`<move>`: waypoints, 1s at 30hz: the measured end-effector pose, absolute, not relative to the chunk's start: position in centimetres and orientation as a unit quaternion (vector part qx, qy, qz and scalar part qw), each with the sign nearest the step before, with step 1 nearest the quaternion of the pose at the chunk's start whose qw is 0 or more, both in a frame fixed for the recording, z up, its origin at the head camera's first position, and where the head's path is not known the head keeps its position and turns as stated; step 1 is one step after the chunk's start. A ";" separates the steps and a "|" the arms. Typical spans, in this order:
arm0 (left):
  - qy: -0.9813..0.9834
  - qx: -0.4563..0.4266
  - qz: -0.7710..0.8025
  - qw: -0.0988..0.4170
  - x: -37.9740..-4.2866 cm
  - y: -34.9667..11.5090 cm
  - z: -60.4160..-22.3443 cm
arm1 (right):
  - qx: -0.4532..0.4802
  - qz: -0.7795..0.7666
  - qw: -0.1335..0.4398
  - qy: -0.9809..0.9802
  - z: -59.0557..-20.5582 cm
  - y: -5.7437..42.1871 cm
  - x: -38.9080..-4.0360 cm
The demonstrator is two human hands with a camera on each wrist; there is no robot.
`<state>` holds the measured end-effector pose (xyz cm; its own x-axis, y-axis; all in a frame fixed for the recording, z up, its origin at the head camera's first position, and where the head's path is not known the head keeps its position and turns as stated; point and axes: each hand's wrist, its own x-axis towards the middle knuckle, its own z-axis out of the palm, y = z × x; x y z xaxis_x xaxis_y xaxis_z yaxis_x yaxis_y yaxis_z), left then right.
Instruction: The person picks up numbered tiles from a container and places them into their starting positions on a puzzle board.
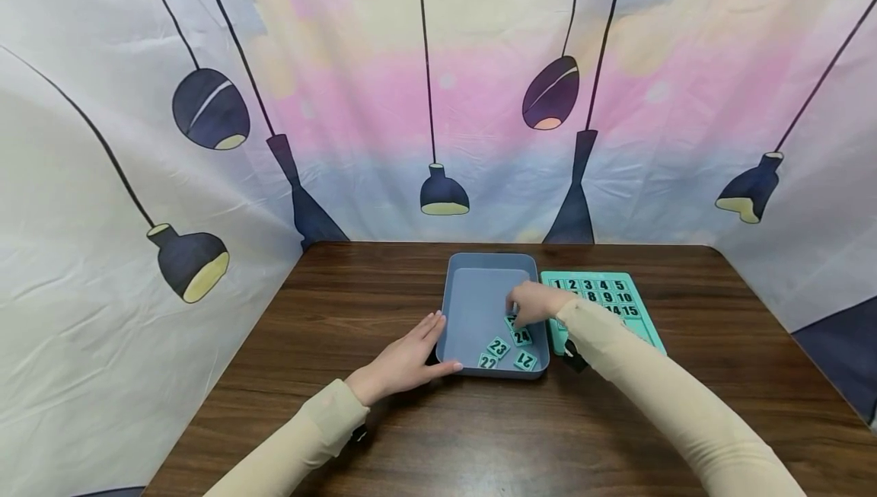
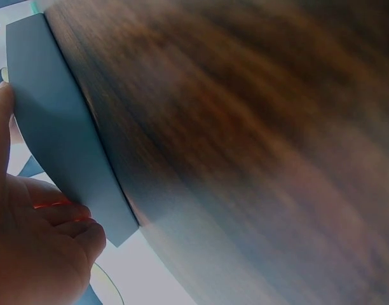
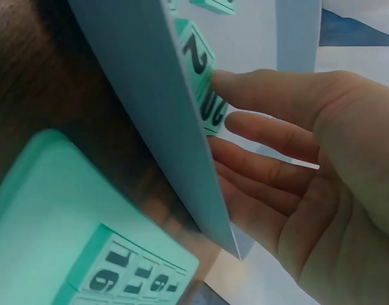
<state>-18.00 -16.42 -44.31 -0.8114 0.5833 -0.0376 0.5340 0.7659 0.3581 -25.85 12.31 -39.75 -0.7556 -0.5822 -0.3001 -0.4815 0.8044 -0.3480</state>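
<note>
A blue-grey tray (image 1: 473, 291) stands on the table, with several green number tiles in its front right part. My left hand (image 1: 407, 356) rests with extended fingers against the tray's left side and front corner, the thumb at the front edge. My right hand (image 1: 537, 302) reaches down into the tray over its right wall. In the right wrist view, its thumb touches the tiles near the one marked 20 (image 3: 213, 111), and the forefinger tip is close by. Nearer the front lie tiles 24 (image 1: 521, 337), 23 (image 1: 498, 347), 22 (image 1: 488, 361) and an upside-down one (image 1: 525, 361).
A green number board (image 1: 644, 327) lies right beside the tray, its tiles in rows from 1; my right forearm hides part of it. The dark wooden table (image 1: 356, 284) ends at a hanging cloth (image 1: 370, 200) printed with lamps.
</note>
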 end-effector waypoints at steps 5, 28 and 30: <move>0.938 0.295 0.164 0.073 -18.0 -16.5 -44.4 | -0.296 -0.125 0.183 0.929 -40.0 11.7 -25.7; 0.938 0.293 0.170 0.077 -18.0 -16.4 -44.4 | -0.357 -0.137 0.132 0.915 -42.4 7.9 -26.1; 0.939 0.292 0.166 0.078 -18.1 -16.4 -44.4 | -0.354 -0.138 0.129 0.916 -42.5 7.8 -26.1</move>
<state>-18.07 -16.39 -44.45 -0.8170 0.5745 -0.0489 0.5226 0.7737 0.3580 -26.08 7.81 -42.51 -0.7155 -0.6847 -0.1387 -0.6134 0.7107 -0.3445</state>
